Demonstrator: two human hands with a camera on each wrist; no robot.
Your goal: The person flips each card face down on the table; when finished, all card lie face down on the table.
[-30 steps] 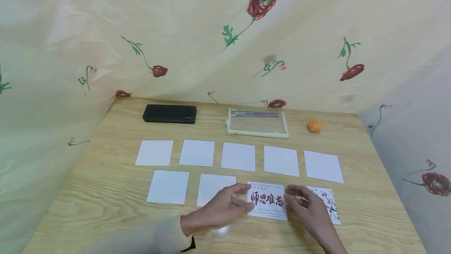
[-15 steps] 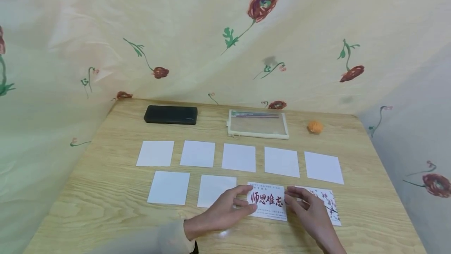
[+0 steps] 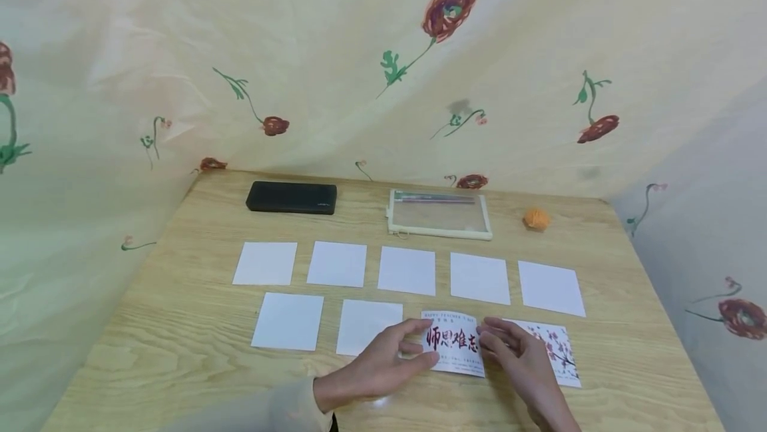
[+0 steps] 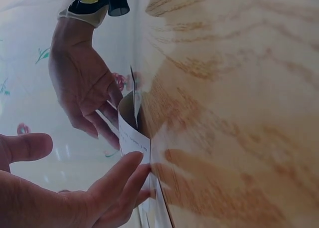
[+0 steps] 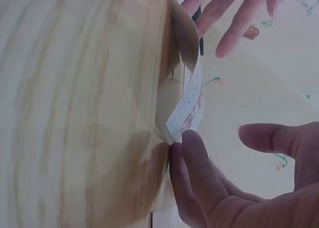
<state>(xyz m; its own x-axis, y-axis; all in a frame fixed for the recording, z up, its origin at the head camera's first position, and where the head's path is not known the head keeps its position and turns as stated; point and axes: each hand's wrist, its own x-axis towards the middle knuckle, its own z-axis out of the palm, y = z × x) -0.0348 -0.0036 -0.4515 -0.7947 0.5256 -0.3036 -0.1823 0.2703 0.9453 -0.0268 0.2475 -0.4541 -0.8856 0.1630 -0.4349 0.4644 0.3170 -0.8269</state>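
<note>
A greeting card (image 3: pixel 453 353) with red Chinese characters stands bowed up between the two hands at the front of the table. The left hand (image 3: pixel 383 365) has its fingertips at the card's left side; in the left wrist view its fingers lie fairly straight against the card (image 4: pixel 132 138), thumb apart. At the card's right edge are the fingertips of the right hand (image 3: pixel 521 359). The right wrist view shows those fingers extended to the end of the curved card (image 5: pixel 188 106), with the thumb held away. A blossom-print card (image 3: pixel 563 355) lies partly hidden behind the right hand.
A row of blank white cards (image 3: pixel 406 271) lies behind, with more white cards (image 3: pixel 287 322) front left. Along the back are a black case (image 3: pixel 291 198), a clear zip pouch (image 3: pixel 440 219) holding pens and an orange ball-like object (image 3: pixel 536 219). Flowered cloth (image 3: pixel 335 72) hangs behind.
The card lay flat before and now bows upward. The right hand's fingertips have shifted slightly left with the card's right edge; the left hand has barely moved.
</note>
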